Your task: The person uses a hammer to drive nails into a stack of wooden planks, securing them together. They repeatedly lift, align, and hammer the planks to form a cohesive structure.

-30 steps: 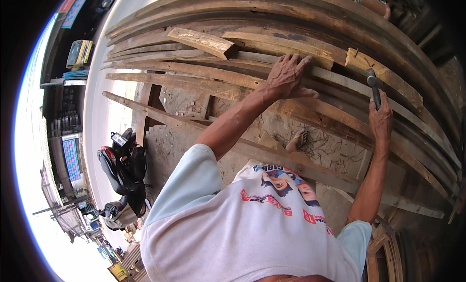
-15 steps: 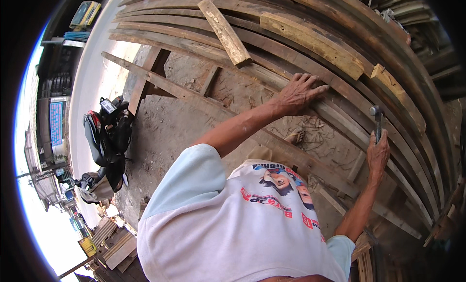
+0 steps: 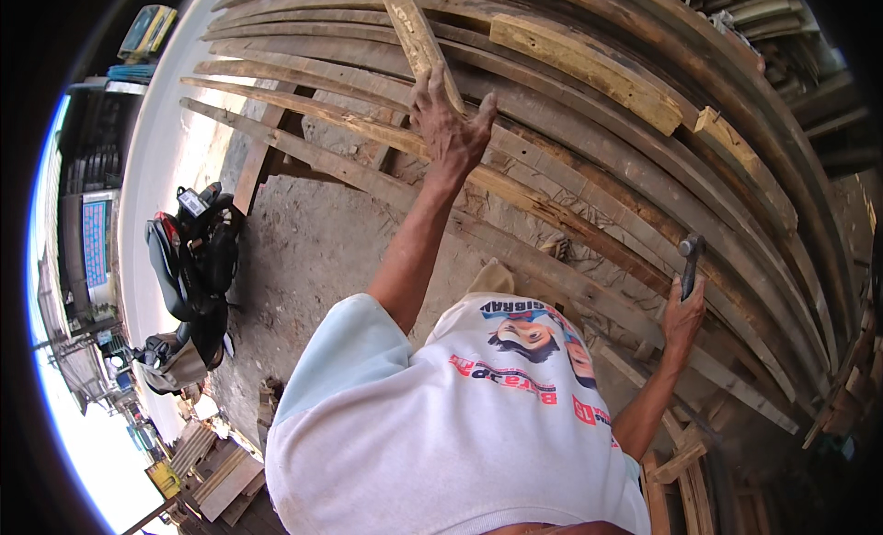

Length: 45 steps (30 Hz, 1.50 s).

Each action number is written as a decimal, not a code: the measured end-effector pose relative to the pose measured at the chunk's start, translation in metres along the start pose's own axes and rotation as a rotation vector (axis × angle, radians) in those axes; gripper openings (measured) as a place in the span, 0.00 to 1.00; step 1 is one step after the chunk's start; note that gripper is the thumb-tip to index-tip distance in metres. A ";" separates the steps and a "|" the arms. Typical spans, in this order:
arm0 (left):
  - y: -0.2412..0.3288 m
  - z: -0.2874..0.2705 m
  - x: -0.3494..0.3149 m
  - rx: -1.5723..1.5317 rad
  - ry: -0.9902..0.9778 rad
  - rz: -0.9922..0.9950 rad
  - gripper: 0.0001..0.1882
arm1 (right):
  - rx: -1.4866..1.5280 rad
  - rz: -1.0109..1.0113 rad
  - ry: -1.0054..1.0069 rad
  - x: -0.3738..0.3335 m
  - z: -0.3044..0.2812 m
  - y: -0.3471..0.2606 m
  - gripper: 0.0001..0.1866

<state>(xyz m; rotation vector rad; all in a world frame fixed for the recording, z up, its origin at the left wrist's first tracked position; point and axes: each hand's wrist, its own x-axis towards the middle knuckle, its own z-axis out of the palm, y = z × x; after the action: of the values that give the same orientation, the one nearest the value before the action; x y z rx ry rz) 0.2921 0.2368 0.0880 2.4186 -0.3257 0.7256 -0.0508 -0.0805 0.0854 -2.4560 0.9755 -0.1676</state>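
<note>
My left hand (image 3: 451,135) reaches to the near end of a short, thick wooden block (image 3: 414,29) lying across the long planks. Its fingers lie at the block's left side, with the thumb spread away on the right. A hammer (image 3: 689,270) is in my right hand (image 3: 683,307), its metal head pointing up and away from me over the planks. Between the hands and my body runs a long, narrow timber strip (image 3: 538,202) with a rough, pale edge. Another long plank (image 3: 368,178) runs nearer to me.
Long timbers (image 3: 570,121) lie side by side beyond my hands. Two short wooden blocks, a longer one (image 3: 589,70) and a smaller one (image 3: 750,167), rest on them. A parked motorbike (image 3: 193,259) stands on the left. Scrap boards (image 3: 221,484) lie at lower left; stacked wood (image 3: 763,20) is at upper right.
My left hand has left the long timbers and moved up and left to the short block. One long strip now lies nearer to me, apart from the others. The hammer has moved slightly left and down.
</note>
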 end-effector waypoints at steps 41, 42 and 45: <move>-0.147 0.006 0.132 0.013 0.310 -0.474 0.44 | 0.091 0.125 -0.032 0.003 0.050 0.058 0.19; -0.123 0.011 0.136 0.017 0.278 -0.365 0.45 | 0.075 0.097 -0.017 0.003 0.053 0.064 0.19; -0.043 0.043 0.110 -0.121 -0.230 0.109 0.42 | 0.040 0.049 -0.001 0.003 0.059 0.078 0.18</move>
<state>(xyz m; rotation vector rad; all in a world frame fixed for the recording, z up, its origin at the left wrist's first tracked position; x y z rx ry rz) 0.4167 0.2383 0.1015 2.3855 -0.5805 0.4586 -0.0794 -0.1076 -0.0040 -2.3933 1.0218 -0.1679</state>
